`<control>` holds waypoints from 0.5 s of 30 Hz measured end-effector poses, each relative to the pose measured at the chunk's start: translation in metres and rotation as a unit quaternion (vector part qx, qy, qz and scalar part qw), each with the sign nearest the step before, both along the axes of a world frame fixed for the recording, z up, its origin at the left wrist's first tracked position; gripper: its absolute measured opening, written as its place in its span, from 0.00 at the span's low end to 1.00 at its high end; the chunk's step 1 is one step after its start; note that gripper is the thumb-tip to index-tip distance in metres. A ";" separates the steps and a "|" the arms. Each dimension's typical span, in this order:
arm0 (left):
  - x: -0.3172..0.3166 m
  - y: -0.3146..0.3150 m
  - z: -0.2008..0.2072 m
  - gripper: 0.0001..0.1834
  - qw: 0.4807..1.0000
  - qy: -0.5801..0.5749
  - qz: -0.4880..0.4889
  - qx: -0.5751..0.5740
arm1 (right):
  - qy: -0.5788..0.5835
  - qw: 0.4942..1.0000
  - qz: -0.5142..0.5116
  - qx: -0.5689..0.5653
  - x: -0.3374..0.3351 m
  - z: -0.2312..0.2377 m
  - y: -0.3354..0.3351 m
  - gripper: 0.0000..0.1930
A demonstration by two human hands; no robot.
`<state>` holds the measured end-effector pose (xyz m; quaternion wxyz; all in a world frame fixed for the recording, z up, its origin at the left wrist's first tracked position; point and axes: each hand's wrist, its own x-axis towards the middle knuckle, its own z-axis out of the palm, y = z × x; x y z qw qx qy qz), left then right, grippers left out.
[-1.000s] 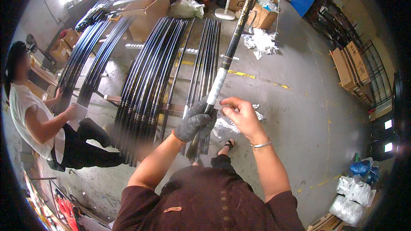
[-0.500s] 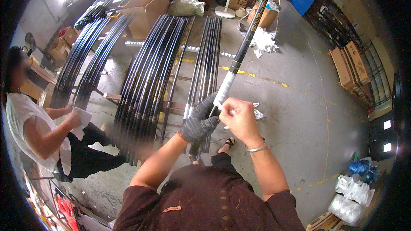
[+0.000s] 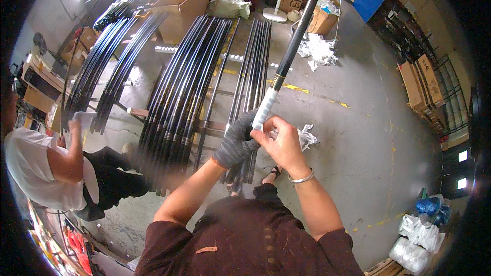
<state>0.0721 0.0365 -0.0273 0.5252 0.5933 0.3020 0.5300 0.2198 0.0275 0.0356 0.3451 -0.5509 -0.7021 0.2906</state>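
A black fishing rod slants up and away from my hands toward the top of the view. White wrapping covers the part of it just above my grip. My left hand, in a dark grey knitted glove, is closed round the rod at the lower end of this wrapping. Bare, with a silver bangle at the wrist, my right hand presses its thumb against the wrapping's lower edge, fingers curled. Whether those fingers pinch a loose end of it is hidden.
Many black rods lie in rows on low racks ahead and left. A co-worker sits at the left, handling rods with a white cloth. White scraps litter the floor. Cardboard boxes and clear plastic bundles stand at the right.
The rod has turned about its length, so its gold lettering no longer faces me. My right thumb has shifted onto the wrapping. The co-worker has leaned forward and raised a hand.
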 end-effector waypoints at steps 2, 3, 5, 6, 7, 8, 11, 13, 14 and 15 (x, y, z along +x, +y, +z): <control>-0.005 -0.001 -0.006 0.31 0.999 -0.030 -0.014 -0.024 | 0.020 1.000 0.023 -0.008 -0.001 -0.003 0.002 0.11; -0.009 -0.001 -0.007 0.32 0.998 -0.046 -0.020 -0.036 | 0.030 0.999 0.036 -0.011 -0.001 -0.005 0.003 0.10; -0.024 -0.003 0.003 0.38 0.972 -0.162 -0.129 -0.108 | 0.031 0.996 0.078 0.017 -0.002 -0.009 0.003 0.07; -0.032 -0.005 0.010 0.42 0.968 -0.168 -0.142 -0.122 | 0.011 0.995 0.091 0.027 -0.002 -0.008 0.004 0.07; -0.039 -0.006 0.016 0.46 0.963 -0.174 -0.154 -0.136 | -0.008 0.994 0.105 0.036 -0.002 -0.009 0.004 0.06; -0.048 -0.006 0.012 0.46 0.955 -0.156 -0.191 -0.163 | -0.031 0.995 0.084 0.052 -0.006 -0.012 0.004 0.06; -0.069 -0.007 0.007 0.46 0.918 -0.128 -0.285 -0.242 | -0.150 0.984 0.057 0.079 0.003 -0.047 0.009 0.08; -0.080 -0.013 0.002 0.40 0.916 -0.147 -0.260 -0.266 | -0.225 0.972 -0.001 0.063 0.030 -0.090 0.017 0.10; -0.094 -0.013 -0.019 0.42 0.902 -0.169 -0.259 -0.302 | -0.246 0.968 -0.028 0.039 0.047 -0.107 0.020 0.10; -0.100 -0.015 -0.018 0.41 0.896 -0.186 -0.261 -0.309 | -0.268 0.961 -0.048 0.047 0.071 -0.130 0.021 0.11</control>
